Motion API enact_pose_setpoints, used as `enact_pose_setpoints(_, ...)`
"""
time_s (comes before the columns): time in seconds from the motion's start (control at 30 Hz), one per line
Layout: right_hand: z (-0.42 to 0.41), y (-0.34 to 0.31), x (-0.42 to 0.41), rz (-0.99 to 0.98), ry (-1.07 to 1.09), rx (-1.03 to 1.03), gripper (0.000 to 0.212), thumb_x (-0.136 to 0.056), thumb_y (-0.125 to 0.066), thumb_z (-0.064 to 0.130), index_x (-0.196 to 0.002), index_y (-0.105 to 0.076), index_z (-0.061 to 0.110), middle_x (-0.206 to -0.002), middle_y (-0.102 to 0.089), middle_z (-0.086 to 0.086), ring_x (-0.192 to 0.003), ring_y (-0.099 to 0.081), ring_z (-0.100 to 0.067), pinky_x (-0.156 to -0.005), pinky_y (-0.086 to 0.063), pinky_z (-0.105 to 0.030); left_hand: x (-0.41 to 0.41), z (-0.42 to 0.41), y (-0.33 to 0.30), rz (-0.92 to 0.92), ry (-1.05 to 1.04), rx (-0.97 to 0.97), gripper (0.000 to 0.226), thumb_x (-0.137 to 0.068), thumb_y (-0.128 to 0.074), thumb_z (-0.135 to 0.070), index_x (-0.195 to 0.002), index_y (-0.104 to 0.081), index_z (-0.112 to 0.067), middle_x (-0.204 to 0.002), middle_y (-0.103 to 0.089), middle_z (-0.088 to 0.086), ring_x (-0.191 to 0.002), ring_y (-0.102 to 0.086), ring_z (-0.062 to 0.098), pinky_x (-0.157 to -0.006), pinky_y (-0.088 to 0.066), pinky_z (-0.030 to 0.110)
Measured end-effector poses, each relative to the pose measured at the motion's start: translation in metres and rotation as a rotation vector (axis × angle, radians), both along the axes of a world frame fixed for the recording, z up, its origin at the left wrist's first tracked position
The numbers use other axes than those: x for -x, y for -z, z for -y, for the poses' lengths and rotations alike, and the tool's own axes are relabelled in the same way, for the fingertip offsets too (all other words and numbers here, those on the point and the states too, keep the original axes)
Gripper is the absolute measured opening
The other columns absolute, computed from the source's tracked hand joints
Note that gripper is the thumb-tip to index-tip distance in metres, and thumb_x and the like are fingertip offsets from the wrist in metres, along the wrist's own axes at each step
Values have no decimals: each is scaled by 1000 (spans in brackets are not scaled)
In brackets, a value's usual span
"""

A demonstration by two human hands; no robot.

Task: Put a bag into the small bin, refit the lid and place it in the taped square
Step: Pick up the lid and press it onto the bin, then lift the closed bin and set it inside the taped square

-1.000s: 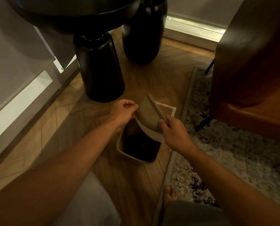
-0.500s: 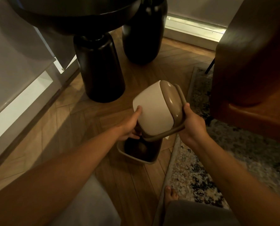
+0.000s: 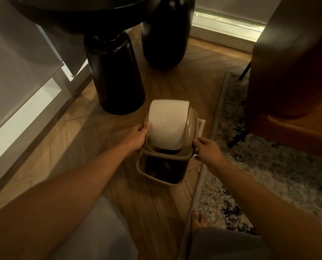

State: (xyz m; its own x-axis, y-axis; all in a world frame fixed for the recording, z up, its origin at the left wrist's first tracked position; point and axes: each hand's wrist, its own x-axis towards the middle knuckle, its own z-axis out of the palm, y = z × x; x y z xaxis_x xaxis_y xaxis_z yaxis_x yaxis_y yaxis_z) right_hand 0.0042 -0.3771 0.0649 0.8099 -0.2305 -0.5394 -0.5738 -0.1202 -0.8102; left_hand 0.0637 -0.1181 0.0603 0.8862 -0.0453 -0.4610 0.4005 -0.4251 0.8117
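Observation:
A small beige bin (image 3: 140,168) stands on the wooden floor with a dark bag (image 3: 164,168) lining its inside. Above its far rim I hold the domed lid (image 3: 167,126), beige with a white swing flap, tilted toward me. My left hand (image 3: 138,135) grips the lid's left edge and my right hand (image 3: 206,150) pinches its right edge. A corner of the white taped square (image 3: 201,124) shows on the floor just behind the lid; the rest is hidden.
Two black rounded table bases (image 3: 115,72) stand behind the bin under a dark tabletop. A patterned rug (image 3: 259,166) lies to the right with a brown armchair (image 3: 291,72) on it. A pale cabinet (image 3: 15,72) runs along the left. My bare foot (image 3: 198,221) is near the rug's edge.
The lid has come down from mid-air and turned upright, now sitting just over the bin's far rim. Both hands moved lower with it.

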Motion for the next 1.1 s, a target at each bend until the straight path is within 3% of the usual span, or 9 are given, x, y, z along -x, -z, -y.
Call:
enact_pose_setpoints(0.1,-5,18,5,-9,-73,159,27,-110,-54,21,-119,-76,9,-91,-73,-6,-76,-64,-19,-58,-50,-20,1,-8,9,-5,70,-55,64,-103,-37,-61,-153,-46,-23,-148,-55,6,-131,-54,27,-97,-45,36)
enact_pose_setpoints(0.2,-7,34,9,-43,-129,263,27,-110,-54,19,-115,-77,5,-80,-67,-2,-63,-53,-5,-41,-40,-6,3,-13,19,-53,127,-109,66,-101,-37,-63,-155,-43,-26,-151,-52,5,-134,-52,28,-109,-45,48)
enact_pose_setpoints(0.3,-10,45,10,-72,-135,277,29,-110,-53,17,-118,-76,0,-98,-74,-18,-69,-59,-14,-52,-46,-21,4,-15,29,-91,166,-111,64,-103,-38,-59,-154,-44,-21,-150,-53,6,-135,-52,27,-108,-43,38)
enact_pose_setpoints(0.47,-7,58,8,-86,-97,242,30,-109,-52,16,-128,-74,8,-90,-75,-15,-75,-72,-25,-61,-59,-34,4,-16,43,-113,240,-129,63,-103,-36,-60,-153,-45,-23,-150,-53,5,-136,-52,26,-97,-39,31)
enact_pose_setpoints(0.67,-11,78,19,-131,-105,97,50,-106,-56,11,-156,-51,10,-101,-76,-15,-106,-75,-43,-94,-61,-60,3,-20,52,-106,282,-200,65,-101,-36,-63,-154,-44,-26,-152,-52,4,-138,-50,28,-112,-40,42)
enact_pose_setpoints(0.77,-9,79,19,-132,-121,119,53,-104,-59,8,-157,-49,9,-95,-79,-13,-84,-80,-28,-77,-68,-45,2,-24,55,-134,254,-188,61,-103,-34,-61,-153,-46,-28,-150,-54,4,-134,-52,27,-109,-44,44)
enact_pose_setpoints(0.83,-8,76,23,-153,-134,140,51,-103,-61,6,-153,-51,7,-83,-77,-8,-65,-76,-18,-56,-64,-30,2,-24,58,-177,176,-151,54,-106,-34,-55,-150,-47,-26,-136,-59,5,-114,-60,25,-86,-54,38)
enact_pose_setpoints(0.97,-8,76,31,-252,-184,147,51,-101,-66,4,-149,-50,0,-119,-73,-28,-83,-69,-30,-52,-55,-28,6,-31,66,-276,101,-130,38,-109,-42,-32,-143,-47,-15,-121,-58,6,-92,-61,20,-63,-55,33)
enact_pose_setpoints(1.1,-9,70,35,-290,-213,141,43,-106,-60,9,-145,-51,-4,-114,-74,-31,-69,-67,-25,-40,-47,-18,17,-40,71,-460,120,-106,25,-110,-43,-23,-133,-50,-16,-101,-61,6,-78,-64,21,-70,-58,36)
